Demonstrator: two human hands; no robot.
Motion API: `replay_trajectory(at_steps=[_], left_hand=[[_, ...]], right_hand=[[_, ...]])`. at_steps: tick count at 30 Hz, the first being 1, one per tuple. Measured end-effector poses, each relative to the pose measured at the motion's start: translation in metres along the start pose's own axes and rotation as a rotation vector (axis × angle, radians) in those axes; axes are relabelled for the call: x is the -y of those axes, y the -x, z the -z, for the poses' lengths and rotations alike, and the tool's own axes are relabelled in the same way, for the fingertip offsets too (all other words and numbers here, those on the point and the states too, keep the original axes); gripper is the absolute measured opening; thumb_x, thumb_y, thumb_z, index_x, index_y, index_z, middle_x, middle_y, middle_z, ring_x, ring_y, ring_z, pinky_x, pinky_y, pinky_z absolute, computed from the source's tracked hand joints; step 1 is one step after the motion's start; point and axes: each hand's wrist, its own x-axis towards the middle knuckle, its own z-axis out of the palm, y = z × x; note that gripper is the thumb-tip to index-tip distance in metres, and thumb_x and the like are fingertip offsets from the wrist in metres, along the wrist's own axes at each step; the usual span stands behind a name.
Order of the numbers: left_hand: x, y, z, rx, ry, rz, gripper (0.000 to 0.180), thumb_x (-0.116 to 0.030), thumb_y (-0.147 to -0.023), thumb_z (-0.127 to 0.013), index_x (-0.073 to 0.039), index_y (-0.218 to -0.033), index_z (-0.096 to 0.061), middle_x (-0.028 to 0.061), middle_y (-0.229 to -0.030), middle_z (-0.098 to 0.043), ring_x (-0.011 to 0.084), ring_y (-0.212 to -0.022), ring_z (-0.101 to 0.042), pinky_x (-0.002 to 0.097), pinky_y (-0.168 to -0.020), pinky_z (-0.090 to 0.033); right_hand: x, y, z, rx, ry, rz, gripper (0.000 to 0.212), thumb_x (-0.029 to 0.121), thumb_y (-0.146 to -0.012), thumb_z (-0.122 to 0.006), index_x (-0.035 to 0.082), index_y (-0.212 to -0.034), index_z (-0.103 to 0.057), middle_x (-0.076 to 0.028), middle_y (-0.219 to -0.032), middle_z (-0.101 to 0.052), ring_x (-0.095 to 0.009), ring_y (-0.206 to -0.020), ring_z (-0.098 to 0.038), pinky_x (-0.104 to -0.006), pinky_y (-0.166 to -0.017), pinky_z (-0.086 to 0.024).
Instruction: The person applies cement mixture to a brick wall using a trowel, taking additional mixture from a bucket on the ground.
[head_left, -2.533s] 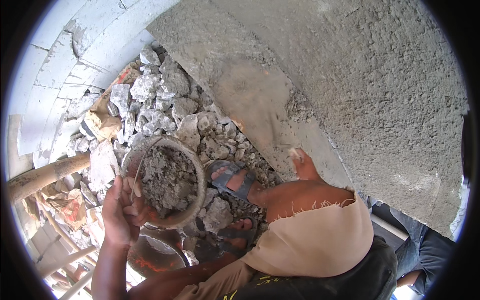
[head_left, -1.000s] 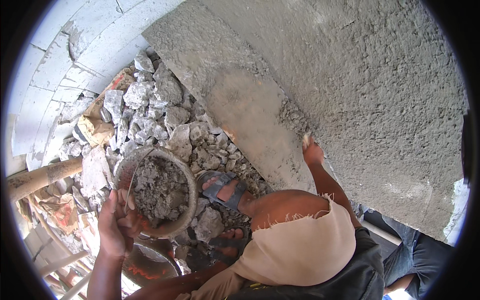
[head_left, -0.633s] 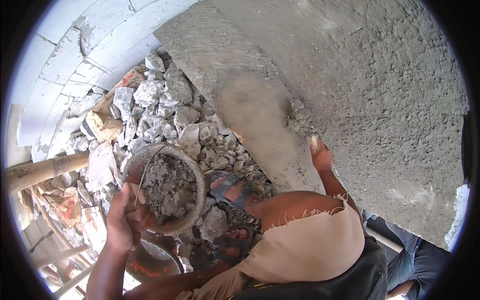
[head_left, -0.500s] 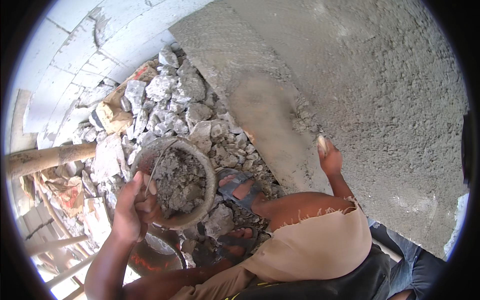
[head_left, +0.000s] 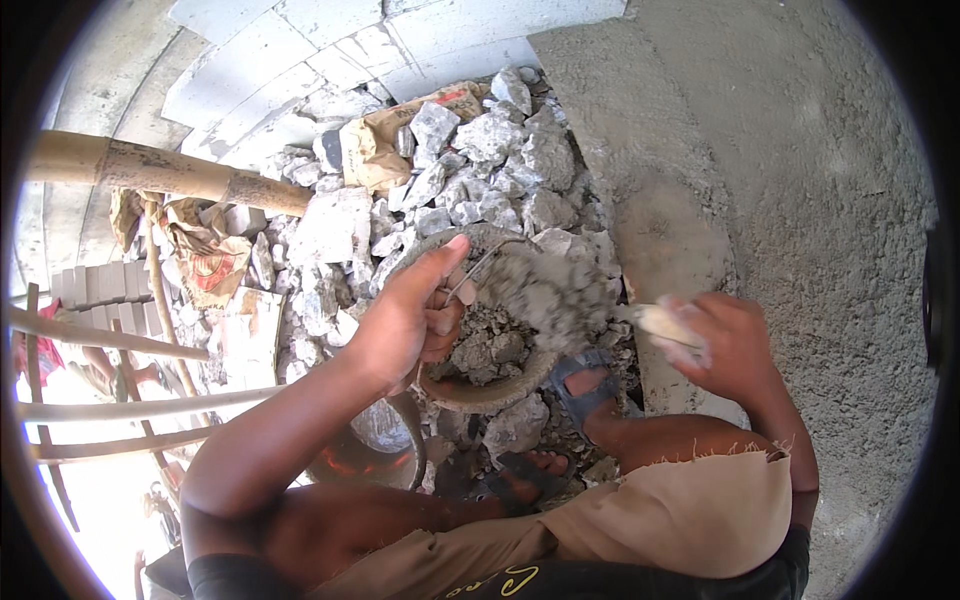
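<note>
My left hand (head_left: 405, 315) is closed around the wire handle of a round bucket (head_left: 465, 403) at its left side. Grey mortar (head_left: 488, 352) lies inside the bucket. In my right hand (head_left: 728, 345) is a trowel, gripped by its pale handle (head_left: 665, 328). The trowel's blade is hidden or smeared by motion. A blurred mass of mortar (head_left: 560, 292) is at the blade end, over the bucket's right side. Right of the bucket, a smooth wet patch (head_left: 670, 235) shows on the mortar-coated surface (head_left: 820, 220).
Broken rubble (head_left: 490, 135) covers the ground around my sandalled feet (head_left: 585, 385). Below the held bucket sits a second bucket (head_left: 412, 440). Thick bamboo poles (head_left: 180, 178) reach in from the left. Torn paper sacks (head_left: 372, 155) lie by the pale block wall (head_left: 330, 40).
My right hand has brought the trowel from the coated surface leftward to the bucket, where a blurred mass of mortar now shows. The view has shifted left; my left hand still grips the bucket.
</note>
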Motion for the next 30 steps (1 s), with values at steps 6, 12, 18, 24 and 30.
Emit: replay_trajectory(at_steps=[6, 12, 18, 24, 30], left_hand=[[0.003, 0.0, 0.001, 0.031, 0.045, -0.012, 0.044, -0.052, -0.091, -0.049, -0.013, -0.071, -0.047, -0.0069, -0.05, -0.024, 0.0064, -0.04, -0.017, 0.0254, -0.041, -0.012], [-0.001, 0.002, -0.007, -0.044, -0.004, -0.014, 0.049, -0.058, -0.09, -0.044, -0.011, -0.079, -0.05, -0.0091, -0.049, -0.022, 0.0062, -0.04, -0.017, 0.0243, -0.039, -0.013], [0.001, -0.002, -0.008, 0.044, 0.053, -0.065, 0.048, -0.056, -0.091, -0.043, -0.011, -0.078, -0.051, -0.0084, -0.048, -0.024, 0.0066, -0.039, -0.02, 0.0244, -0.038, -0.015], [0.006, -0.006, -0.014, 0.052, 0.017, -0.079, 0.048, -0.057, -0.094, -0.036, -0.013, -0.082, -0.051, -0.0097, -0.048, -0.02, 0.0056, -0.037, -0.014, 0.0237, -0.036, -0.01], [0.005, -0.007, -0.017, 0.049, 0.012, -0.075, 0.049, -0.058, -0.094, -0.036, -0.013, -0.081, -0.049, -0.0088, -0.049, -0.021, 0.0053, -0.038, -0.015, 0.0229, -0.035, -0.011]], right_hand=[[0.014, -0.019, -0.046, -0.129, 0.271, 0.39, 0.046, 0.018, -0.069, -0.068, 0.013, -0.114, -0.062, -0.002, -0.084, -0.058, -0.019, -0.073, -0.058, -0.0308, -0.055, -0.043], [-0.035, 0.035, -0.071, -0.279, 0.119, 0.007, 0.045, 0.016, -0.073, -0.069, 0.007, -0.116, -0.061, -0.009, -0.087, -0.061, -0.026, -0.072, -0.061, -0.034, -0.057, -0.047], [-0.103, 0.124, -0.139, -0.257, -0.338, -0.753, 0.034, 0.02, -0.083, -0.066, 0.002, -0.111, -0.056, -0.02, -0.083, -0.064, -0.037, -0.076, -0.063, -0.04, -0.067, -0.05], [-0.153, 0.176, -0.177, -0.087, -0.293, -1.26, 0.037, 0.035, -0.087, -0.058, 0.008, -0.113, -0.056, -0.024, -0.09, -0.065, -0.04, -0.089, -0.063, -0.0475, -0.074, -0.048], [-0.181, 0.212, -0.175, -0.342, -0.256, -1.362, 0.038, 0.036, -0.086, -0.058, 0.006, -0.109, -0.06, -0.024, -0.097, -0.065, -0.042, -0.095, -0.061, -0.046, -0.08, -0.048]])
